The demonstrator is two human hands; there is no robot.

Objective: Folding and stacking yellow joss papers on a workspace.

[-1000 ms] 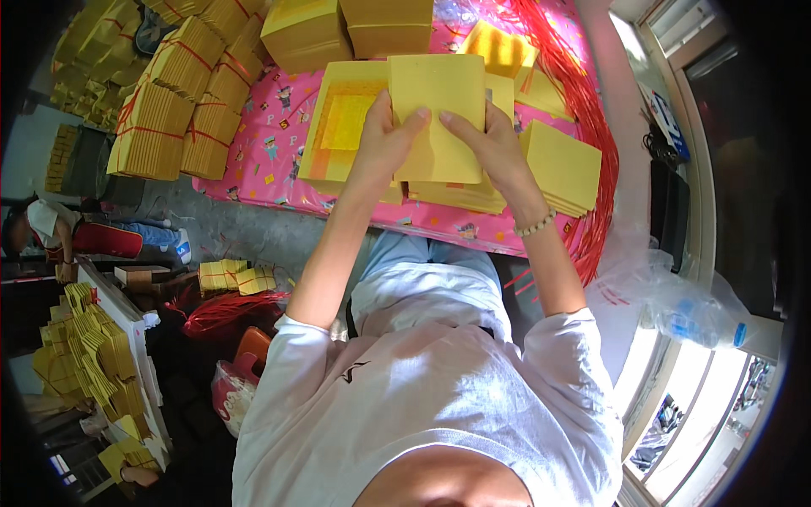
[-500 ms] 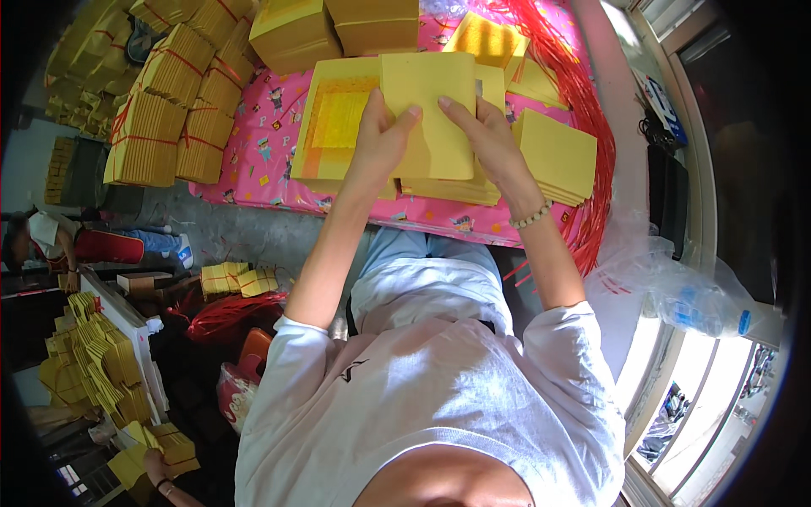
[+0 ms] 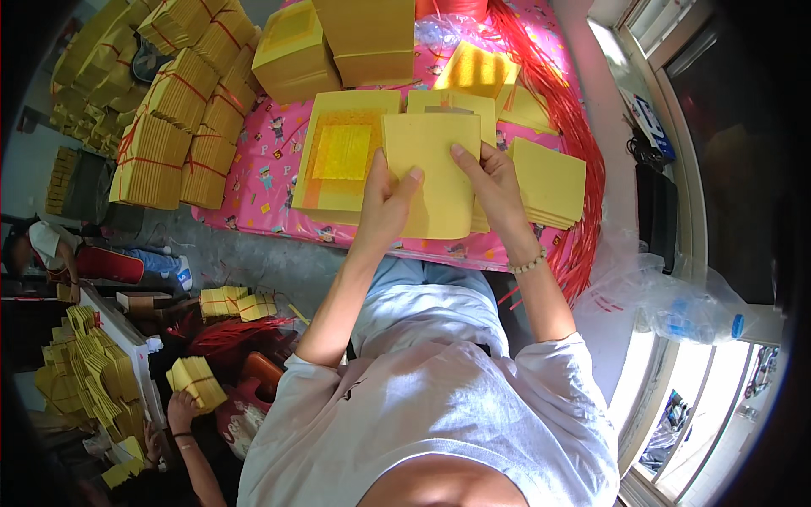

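Note:
Plain yellow paper [image 3: 431,160], a flat rectangle, is held up between my two hands over the near edge of the pink patterned table cover [image 3: 263,221]. My left hand [image 3: 389,204] grips its left side, thumb on the face. On its right side my right hand [image 3: 498,184] does the same, with a beaded bracelet at the wrist. Fingers behind the paper are hidden, and its thickness does not show. Just left stands a yellow paper stack [image 3: 342,182] with a gold square on top. Another stack [image 3: 477,103] shows partly behind the held paper.
Fanned yellow sheets [image 3: 549,177] lie to the right, beside long red strips [image 3: 591,203]. Tall yellow stacks [image 3: 367,42] stand at the back; bundles tied in red [image 3: 152,160] rise at left. A co-worker's hand [image 3: 182,412] holds a yellow bundle [image 3: 198,382] at lower left.
My hands and the held paper have come lower in the view, nearer my body, uncovering more of the stack behind. The co-worker's hand at lower left has risen with a yellow bundle.

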